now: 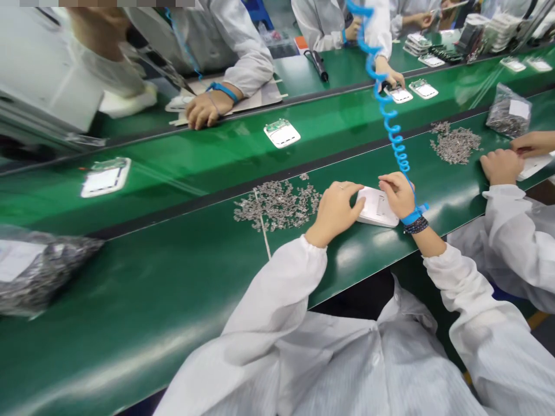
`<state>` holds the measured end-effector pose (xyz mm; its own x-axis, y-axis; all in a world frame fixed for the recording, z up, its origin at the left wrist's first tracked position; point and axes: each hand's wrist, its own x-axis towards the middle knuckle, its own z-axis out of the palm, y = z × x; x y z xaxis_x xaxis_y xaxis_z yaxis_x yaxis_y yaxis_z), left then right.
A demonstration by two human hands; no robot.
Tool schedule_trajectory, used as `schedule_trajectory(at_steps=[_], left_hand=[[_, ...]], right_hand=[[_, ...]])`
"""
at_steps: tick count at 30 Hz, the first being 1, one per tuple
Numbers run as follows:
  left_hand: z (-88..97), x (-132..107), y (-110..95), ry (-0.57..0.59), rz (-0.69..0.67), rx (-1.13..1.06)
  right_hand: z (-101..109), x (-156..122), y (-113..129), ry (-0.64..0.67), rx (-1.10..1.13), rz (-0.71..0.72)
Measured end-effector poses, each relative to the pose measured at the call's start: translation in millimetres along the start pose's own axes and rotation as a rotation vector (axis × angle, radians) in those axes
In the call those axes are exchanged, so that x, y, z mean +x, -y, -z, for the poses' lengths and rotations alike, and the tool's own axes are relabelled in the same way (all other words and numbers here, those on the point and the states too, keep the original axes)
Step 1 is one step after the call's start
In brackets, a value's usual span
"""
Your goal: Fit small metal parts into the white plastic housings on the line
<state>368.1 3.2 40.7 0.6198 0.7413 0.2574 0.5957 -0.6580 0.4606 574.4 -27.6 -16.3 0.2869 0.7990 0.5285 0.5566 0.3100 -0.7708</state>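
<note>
A white plastic case (375, 209) lies flat on the green bench (173, 289) in front of me. My left hand (336, 207) grips its left edge with curled fingers. My right hand (398, 193) presses down on its right side, fingers bent over the top. A blue wrist strap (414, 215) and a dark bead bracelet sit on my right wrist, and a blue coiled cord (390, 115) rises from the strap. A heap of small grey metal parts (277, 205) lies just left of my left hand.
A green conveyor belt (208, 156) behind the bench carries white cases (281, 133) (105, 178). Bags of metal parts (39, 271) (508, 111) lie at left and far right. A neighbour's hands (503, 166) work at right by another parts pile (455, 143). Other people's hands (203, 108) rest across the belt.
</note>
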Motion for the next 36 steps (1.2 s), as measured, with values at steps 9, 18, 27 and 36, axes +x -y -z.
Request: schedule_trajectory(at_steps=[9,18,27,36], left_hand=[[15.8,-66,-7,0.135,0.095,0.285],[35.3,-79,17,-0.022,0.171,0.041],[35.4,-77,18,-0.012,0.123,-0.19],[29.9,-76,30,-0.112,0.026,-0.139]], right_hand=[[-27,-30,36,0.329,0.147,0.015],[-46,-45,53,0.5,0.112,0.092],[-51,-49,70,0.364,0.141,0.168],[-52,-45,66,0.308,0.031,0.394]])
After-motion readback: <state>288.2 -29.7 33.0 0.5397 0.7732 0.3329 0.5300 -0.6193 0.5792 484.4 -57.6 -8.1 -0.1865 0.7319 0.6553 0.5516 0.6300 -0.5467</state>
